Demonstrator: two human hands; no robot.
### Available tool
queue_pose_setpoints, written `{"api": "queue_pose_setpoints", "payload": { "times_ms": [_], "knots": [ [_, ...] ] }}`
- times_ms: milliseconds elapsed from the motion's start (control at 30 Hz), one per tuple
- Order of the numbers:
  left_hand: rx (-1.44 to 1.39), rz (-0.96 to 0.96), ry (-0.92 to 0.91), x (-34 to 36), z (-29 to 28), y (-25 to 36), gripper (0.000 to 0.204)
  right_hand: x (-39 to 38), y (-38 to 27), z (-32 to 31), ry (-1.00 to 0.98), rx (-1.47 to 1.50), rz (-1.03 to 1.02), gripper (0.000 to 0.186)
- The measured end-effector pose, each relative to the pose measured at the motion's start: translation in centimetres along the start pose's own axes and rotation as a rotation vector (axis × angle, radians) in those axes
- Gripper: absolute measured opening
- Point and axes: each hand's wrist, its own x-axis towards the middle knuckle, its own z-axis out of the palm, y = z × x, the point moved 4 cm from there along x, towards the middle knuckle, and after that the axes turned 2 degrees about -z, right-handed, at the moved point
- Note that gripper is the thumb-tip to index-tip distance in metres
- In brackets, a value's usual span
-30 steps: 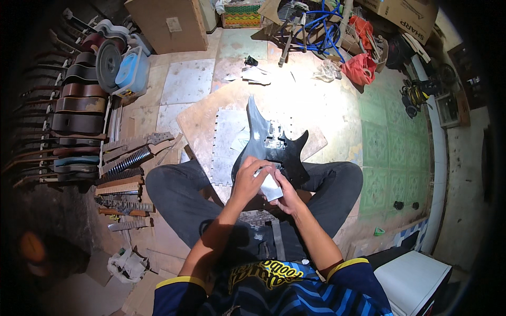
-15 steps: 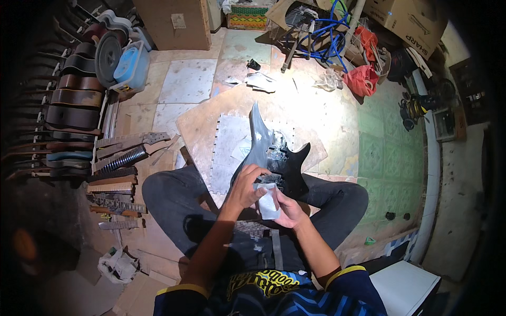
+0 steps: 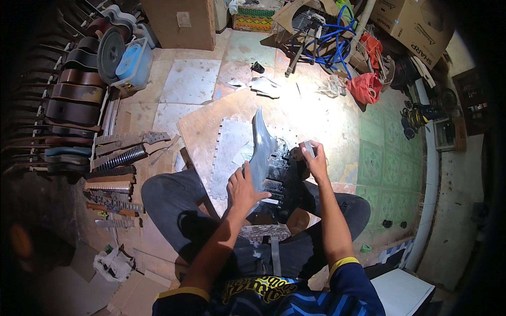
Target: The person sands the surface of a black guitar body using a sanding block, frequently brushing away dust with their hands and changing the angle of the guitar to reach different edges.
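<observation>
A dark electric guitar body [image 3: 260, 152] with two pointed horns lies in front of me, its bare cavities and slots showing and pale dust on its face. My left hand [image 3: 242, 190] rests on its left side, fingers spread and thumb stretched across the surface. By the right horn, my right hand [image 3: 316, 162] pinches a small folded grey piece that looks like sandpaper [image 3: 309, 149]. The right horn is partly hidden in shadow and behind that hand; whether the paper touches the body, I cannot tell.
Beneath the guitar body are a wooden board [image 3: 197, 126] and a grey foam mat [image 3: 224, 142]. Guitar necks [image 3: 126, 155] and files lie to the left, near a rack of guitars [image 3: 74, 108]. A blue hose [image 3: 345, 47] and red bag [image 3: 365, 88] lie at far right.
Both hands were together on the pale sheet over the lower body. Now my right hand has carried the folded piece up and right, while my left hand has let go and lies on the body.
</observation>
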Motion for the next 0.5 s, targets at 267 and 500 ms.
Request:
{"api": "queue_pose_setpoints", "payload": {
  "times_ms": [267,500],
  "knots": [
    [-0.103,0.101,-0.047,3.2,-1.1,-3.8,0.126,-2.0,0.9,0.5,0.001,0.093,0.191,0.054],
    [0.034,0.174,0.178,6.5,-4.0,-4.7,0.078,-8.2,-2.2,2.5,-0.2,0.293,0.531,0.056]
  ]
}}
